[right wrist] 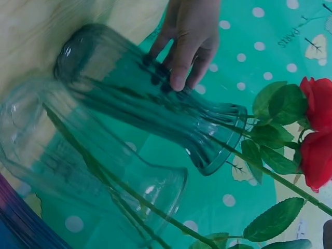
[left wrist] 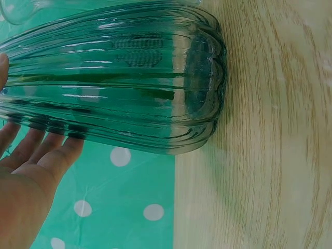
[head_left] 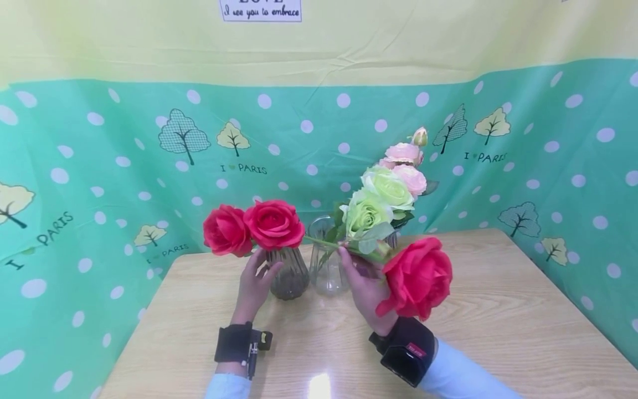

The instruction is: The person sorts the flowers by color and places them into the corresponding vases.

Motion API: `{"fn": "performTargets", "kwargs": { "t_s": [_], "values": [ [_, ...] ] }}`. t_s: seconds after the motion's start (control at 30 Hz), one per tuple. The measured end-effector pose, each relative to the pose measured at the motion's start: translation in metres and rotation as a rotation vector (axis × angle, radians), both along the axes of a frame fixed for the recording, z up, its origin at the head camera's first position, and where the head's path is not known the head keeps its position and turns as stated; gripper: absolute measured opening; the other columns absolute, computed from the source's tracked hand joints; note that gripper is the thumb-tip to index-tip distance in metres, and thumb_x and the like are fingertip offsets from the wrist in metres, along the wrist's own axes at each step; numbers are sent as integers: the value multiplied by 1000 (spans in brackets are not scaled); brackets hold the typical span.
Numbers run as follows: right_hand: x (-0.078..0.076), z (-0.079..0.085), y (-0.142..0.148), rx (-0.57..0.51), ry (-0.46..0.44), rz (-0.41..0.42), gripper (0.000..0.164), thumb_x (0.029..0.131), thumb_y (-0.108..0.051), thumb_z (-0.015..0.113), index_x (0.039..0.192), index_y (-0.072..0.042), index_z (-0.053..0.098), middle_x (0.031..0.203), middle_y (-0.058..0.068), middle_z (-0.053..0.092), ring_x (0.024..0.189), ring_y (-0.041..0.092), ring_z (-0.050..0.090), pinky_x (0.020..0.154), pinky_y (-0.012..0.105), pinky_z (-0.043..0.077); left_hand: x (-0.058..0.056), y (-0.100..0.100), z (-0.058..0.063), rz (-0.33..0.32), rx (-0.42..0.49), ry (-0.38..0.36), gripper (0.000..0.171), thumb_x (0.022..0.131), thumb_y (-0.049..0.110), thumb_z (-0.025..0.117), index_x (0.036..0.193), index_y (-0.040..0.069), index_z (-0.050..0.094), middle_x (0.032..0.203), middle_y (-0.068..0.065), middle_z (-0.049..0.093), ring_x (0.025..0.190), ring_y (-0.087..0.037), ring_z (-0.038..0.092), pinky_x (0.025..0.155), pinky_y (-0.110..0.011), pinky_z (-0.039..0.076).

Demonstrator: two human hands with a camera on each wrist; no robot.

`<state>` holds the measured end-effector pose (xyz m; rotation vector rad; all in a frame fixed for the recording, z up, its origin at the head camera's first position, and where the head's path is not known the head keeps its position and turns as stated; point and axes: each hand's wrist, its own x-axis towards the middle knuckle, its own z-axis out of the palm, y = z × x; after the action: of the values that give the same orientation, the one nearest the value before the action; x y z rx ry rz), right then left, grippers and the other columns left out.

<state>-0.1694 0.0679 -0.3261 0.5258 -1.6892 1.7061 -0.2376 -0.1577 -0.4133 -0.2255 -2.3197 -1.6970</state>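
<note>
My left hand grips a grey ribbed glass vase, thumb on one side and fingers on the other in the left wrist view. Two red roses stand in this vase, their stems seen through the glass. My right hand pinches the green stem of another red rose, whose bloom hangs over the wrist. That stem slants to the grey vase's mouth, and its tip overlaps the rim in the right wrist view. Some right-hand fingers are hidden behind the bloom.
Close beside the grey vase stands a clear glass vase with pale green roses leaning right. Pink flowers rise behind them, above a darker ribbed vase mostly hidden by the right hand. A polka-dot cloth hangs behind the wooden table.
</note>
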Motion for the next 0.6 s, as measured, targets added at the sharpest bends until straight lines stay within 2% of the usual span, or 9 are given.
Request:
{"fn": "performTargets", "kwargs": {
  "t_s": [0.07, 0.23, 0.37, 0.47, 0.6],
  "values": [
    [-1, 1, -2, 75, 18, -67, 17, 83, 6, 64, 100, 6, 64, 93, 18, 67, 88, 3, 65, 77, 18, 56, -3, -1, -5, 2, 5, 2, 60, 87, 17, 67, 140, 10, 40, 140, -15, 47, 131, -34, 43, 105, -50, 41],
    [-3, 4, -6, 168, 69, -158, 17, 82, -2, 68, 99, -1, 66, 91, 11, 71, 89, 8, 67, 79, 17, 55, -14, -6, -22, 18, 8, 13, 59, 85, 24, 68, 138, 16, 42, 139, -10, 49, 131, -30, 44, 105, -47, 42],
    [-7, 3, -7, 227, 108, -277, 31, 81, -16, 72, 107, -2, 62, 100, 7, 70, 101, 13, 65, 89, 16, 50, -16, -7, -28, 24, 7, 28, 59, 84, 29, 69, 137, 19, 43, 137, -8, 51, 130, -28, 45, 105, -48, 42],
    [-9, 5, -8, 254, 130, -318, 32, 84, -24, 70, 108, -3, 61, 99, 6, 70, 100, 15, 64, 89, 18, 50, -16, -7, -27, 26, 6, 32, 59, 84, 31, 69, 136, 19, 44, 137, -7, 51, 130, -28, 45, 105, -48, 43],
    [-10, 7, -9, 331, 149, -293, 29, 87, -23, 66, 107, -3, 62, 100, 5, 69, 98, 15, 64, 89, 17, 50, -16, -7, -27, 30, -11, 29, 62, 84, 32, 69, 138, 19, 43, 138, -7, 50, 130, -28, 45, 104, -47, 43]
  ]
}}
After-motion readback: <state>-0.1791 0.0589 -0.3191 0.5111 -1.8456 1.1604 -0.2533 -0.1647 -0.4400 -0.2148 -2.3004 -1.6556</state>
